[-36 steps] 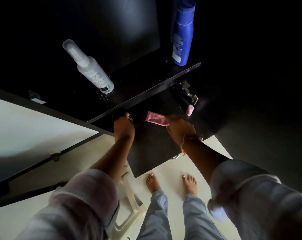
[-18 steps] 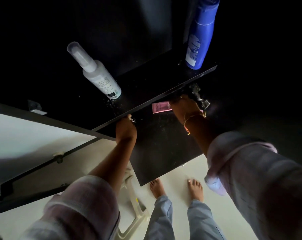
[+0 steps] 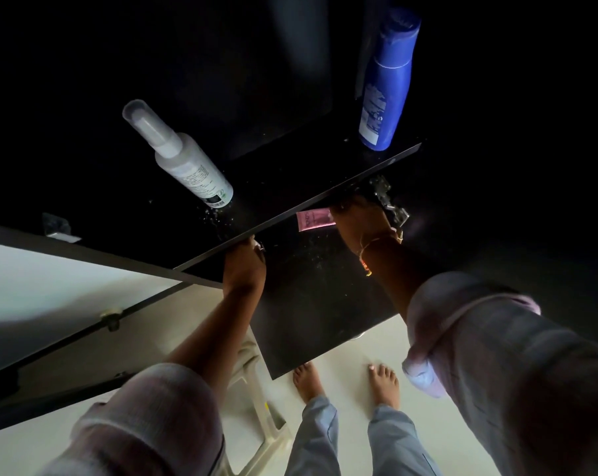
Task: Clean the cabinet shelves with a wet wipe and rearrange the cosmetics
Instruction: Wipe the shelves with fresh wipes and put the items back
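So the right hand [image 3: 361,223] is closed around a pink tube [image 3: 316,219] and has it pushed in under the upper shelf [image 3: 290,214], right next to the metal hinge [image 3: 390,201]. Only the tube's flat end pokes out to the left of the fingers. The left hand [image 3: 244,266] is over at the shelf's front edge and looks like it's gripping it for balance, but its fingers are hidden under the edge, so I can't say how tightly it's curled.

Up past the hands, a white spray bottle [image 3: 184,159] stands above the left hand and a blue bottle [image 3: 385,84] above the right one, both on the upper shelf. There are white specks around the base of the spray bottle and more on the lower shelf [image 3: 318,297] between the two wrists. No wipe visible anywhere.

My read is this is the rearranging bit: the tube is being parked on the lower shelf, deep in the corner. Next move would be to set it down so it doesn't roll or tip, then let go and slide the hand back out without knocking the hinge. Those specks suggest wiping isn't finished either.

Compared with a second ago, the right hand has gone further in and up toward the hinge; the tube used to be out in front of the shelf edge. The left hand hasn't budged.
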The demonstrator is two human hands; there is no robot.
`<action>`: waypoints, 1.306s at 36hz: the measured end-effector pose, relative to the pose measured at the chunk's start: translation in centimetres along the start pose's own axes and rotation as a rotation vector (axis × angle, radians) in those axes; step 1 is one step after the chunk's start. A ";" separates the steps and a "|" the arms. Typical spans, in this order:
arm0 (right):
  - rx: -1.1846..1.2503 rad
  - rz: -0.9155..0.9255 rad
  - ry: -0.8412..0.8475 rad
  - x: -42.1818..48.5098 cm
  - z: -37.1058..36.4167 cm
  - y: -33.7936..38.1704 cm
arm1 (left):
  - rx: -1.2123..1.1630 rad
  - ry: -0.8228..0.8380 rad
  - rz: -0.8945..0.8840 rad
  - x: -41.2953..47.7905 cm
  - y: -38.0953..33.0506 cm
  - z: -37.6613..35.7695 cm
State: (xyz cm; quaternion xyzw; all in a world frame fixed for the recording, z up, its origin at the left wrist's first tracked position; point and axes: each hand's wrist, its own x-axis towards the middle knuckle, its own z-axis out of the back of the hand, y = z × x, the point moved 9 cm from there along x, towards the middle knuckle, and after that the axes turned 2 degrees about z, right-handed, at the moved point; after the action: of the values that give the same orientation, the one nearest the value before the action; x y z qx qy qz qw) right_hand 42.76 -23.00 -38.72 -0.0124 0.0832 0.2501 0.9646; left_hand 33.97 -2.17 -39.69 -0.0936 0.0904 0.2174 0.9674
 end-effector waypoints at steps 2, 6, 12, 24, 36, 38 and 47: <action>0.013 0.012 0.013 -0.5 0.1 0.2 | -0.010 -0.018 -0.003 -0.3 -0.3 0.4; 0.032 0.001 0.005 -2.3 0.8 0.2 | -0.019 -0.029 0.008 -1.0 -0.8 1.0; 0.045 -0.074 -0.046 -5.5 2.6 -1.1 | -0.077 -0.174 -0.082 -3.1 -2.4 3.1; 0.068 -0.280 -0.027 -12.0 1.3 -4.5 | -0.297 0.075 -0.317 -10.7 -8.8 -2.3; 0.351 -0.344 0.007 -11.1 -1.1 -5.3 | -0.363 0.156 -0.256 -12.3 -9.4 -4.3; 0.367 -0.355 -0.003 -11.1 -1.3 -5.5 | -0.356 0.159 -0.252 -12.3 -9.3 -4.4; 0.439 -0.394 0.007 -12.0 -1.4 -6.0 | -0.357 0.158 -0.243 -12.3 -8.9 -3.6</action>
State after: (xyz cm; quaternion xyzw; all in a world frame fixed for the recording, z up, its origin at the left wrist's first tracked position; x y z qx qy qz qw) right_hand 35.13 -34.10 -38.21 0.1798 0.1346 0.0339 0.9739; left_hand 26.45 -15.79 -39.27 -0.2905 0.1141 0.1040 0.9443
